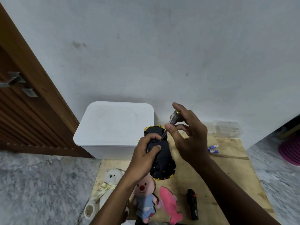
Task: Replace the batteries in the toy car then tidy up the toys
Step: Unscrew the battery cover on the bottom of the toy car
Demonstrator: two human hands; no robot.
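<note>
Toy car (pixel 159 153) upside down, held above the middle of the wooden desk (pixel 227 168), black underside up. Judged: hard plastic shell, light, rigid, somewhat slick; the wheels likely turn, so best held across the body flanks, not the axles.

Left grip (pixel 144 155) wraps the car's left side, fingers curled over the chassis, thumb pressed on the underside. Right grip (pixel 190 133) pinches a clear-handled screwdriver (pixel 170 122) between thumb and fingers, other fingers loosely spread. Tip sits on the underside (screw itself too small to make out).

Blue batteries (pixel 213 148) lie on the desk, right, well apart.
</note>
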